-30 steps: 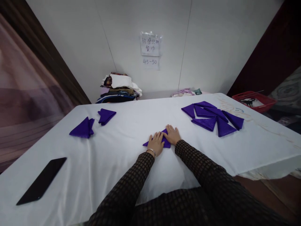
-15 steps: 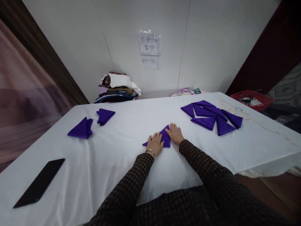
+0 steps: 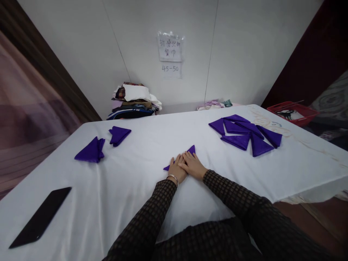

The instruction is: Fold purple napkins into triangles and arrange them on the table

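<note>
A folded purple cloth (image 3: 191,149) lies on the white-covered table in front of me, mostly hidden under both hands; its top corner and left tip show. My left hand (image 3: 177,169) rests flat on it with fingers spread, a bracelet at the wrist. Pressed flat beside it is my right hand (image 3: 193,165), its fingers stretched out and partly overlapping the left. Two folded purple cloths, one nearer (image 3: 89,150) and one farther (image 3: 119,135), lie to the left. Several purple triangles (image 3: 236,141) form a cluster on the right.
A black flat object (image 3: 40,217) lies at the table's front left. Behind the white tablecloth (image 3: 152,137) are a clothes pile (image 3: 137,101) and a smaller cloth heap (image 3: 213,105). A red basket (image 3: 307,115) stands beyond the right edge. Paper signs (image 3: 170,54) hang on the wall.
My right hand has moved left from the cloth's right edge onto the cloth, against my left hand. Less of the cloth shows. The view has shifted slightly.
</note>
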Demonstrator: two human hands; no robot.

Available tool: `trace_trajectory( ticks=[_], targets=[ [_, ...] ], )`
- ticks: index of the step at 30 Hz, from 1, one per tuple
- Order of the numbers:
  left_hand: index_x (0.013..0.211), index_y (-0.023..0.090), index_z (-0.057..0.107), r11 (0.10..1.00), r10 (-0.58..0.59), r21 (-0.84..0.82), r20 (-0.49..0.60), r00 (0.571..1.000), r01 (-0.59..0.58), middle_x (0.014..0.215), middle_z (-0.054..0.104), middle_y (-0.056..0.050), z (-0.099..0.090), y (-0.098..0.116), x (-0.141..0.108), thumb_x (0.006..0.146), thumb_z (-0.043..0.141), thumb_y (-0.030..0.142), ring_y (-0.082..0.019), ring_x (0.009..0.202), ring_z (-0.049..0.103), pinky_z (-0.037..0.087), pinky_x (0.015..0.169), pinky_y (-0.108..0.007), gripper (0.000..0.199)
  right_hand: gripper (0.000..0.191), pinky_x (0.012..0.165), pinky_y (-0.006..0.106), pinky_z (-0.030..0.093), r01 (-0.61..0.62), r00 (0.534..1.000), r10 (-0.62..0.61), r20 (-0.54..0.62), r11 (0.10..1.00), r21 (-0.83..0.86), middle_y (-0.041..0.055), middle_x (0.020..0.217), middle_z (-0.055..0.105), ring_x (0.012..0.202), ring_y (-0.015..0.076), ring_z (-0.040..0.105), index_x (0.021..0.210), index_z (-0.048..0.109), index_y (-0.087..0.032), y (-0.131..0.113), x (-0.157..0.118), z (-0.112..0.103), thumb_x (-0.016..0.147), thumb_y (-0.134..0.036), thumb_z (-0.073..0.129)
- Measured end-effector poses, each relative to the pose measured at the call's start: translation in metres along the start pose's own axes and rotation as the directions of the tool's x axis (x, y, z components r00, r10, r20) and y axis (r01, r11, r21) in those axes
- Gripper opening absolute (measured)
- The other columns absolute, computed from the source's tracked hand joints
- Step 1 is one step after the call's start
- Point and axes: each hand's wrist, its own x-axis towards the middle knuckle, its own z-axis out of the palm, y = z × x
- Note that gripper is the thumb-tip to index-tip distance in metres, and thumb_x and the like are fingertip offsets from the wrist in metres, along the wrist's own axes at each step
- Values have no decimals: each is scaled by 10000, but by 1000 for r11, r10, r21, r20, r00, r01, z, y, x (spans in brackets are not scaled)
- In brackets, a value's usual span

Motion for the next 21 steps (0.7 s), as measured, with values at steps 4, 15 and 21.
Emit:
trace_trajectory(
  ticks=[4, 15, 21],
  targets=[
    [1433, 181, 229, 999, -43, -22, -28, 999, 43, 1494, 268, -47, -1, 1, 0, 908, 256, 331, -217, 1371, 205, 163, 1104, -475, 547, 681, 1083, 480, 109, -85, 996, 85, -4, 996, 0, 144, 1475, 268, 1370, 256, 179, 1410, 294, -112, 19, 5, -1, 910, -572, 248],
    [1384, 172, 346, 999, -29, 13, -80, 996, 30, 1469, 313, -57, -2, 1, -1, 921, 278, 341, -219, 1352, 265, 203, 1093, -474, 498, 636, 1083, 479, 65, -154, 987, 152, -49, 987, -43, 103, 1488, 253, 1373, 214, 172, 1410, 300, -171, 50, 16, -9, 914, -566, 252],
    [1382, 159, 355, 998, -21, 52, -68, 997, 25, 1464, 313, -69, -3, -2, 1, 915, 286, 308, -230, 1350, 272, 217, 1084, -476, 496, 641, 1072, 519, 88, -194, 979, 191, -71, 980, -36, 128, 1473, 279, 1364, 246, 199, 1390, 334, -167, 45, 17, -21, 905, -582, 276]
  ],
)
